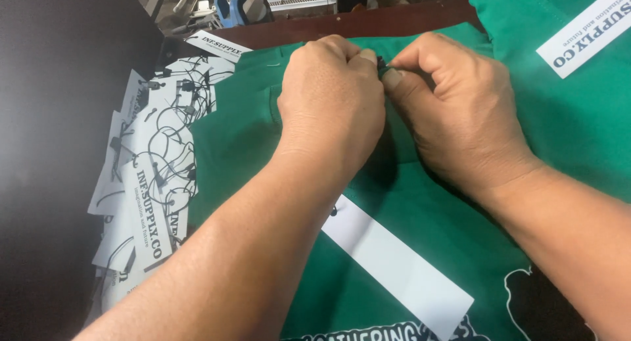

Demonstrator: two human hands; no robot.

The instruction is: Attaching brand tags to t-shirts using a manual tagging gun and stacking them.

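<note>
My left hand point(332, 98) and my right hand point(460, 111) meet over a green garment point(243, 131) spread on the table. Between their fingertips they pinch a small black fastener point(382, 66) at the garment's upper edge. A long white paper tag point(394, 262) lies on the green cloth under my left forearm; its far end is hidden by the arm. White and black printed artwork point(526, 301) shows at the bottom of the garment.
A pile of white paper tags with black string loops point(154, 177) lies left of the garment on the dark table point(52, 117). A second green garment with a white tag point(585, 32) lies at top right. Blue-handled tool point(243, 6) and wire racks sit beyond the table's brown edge.
</note>
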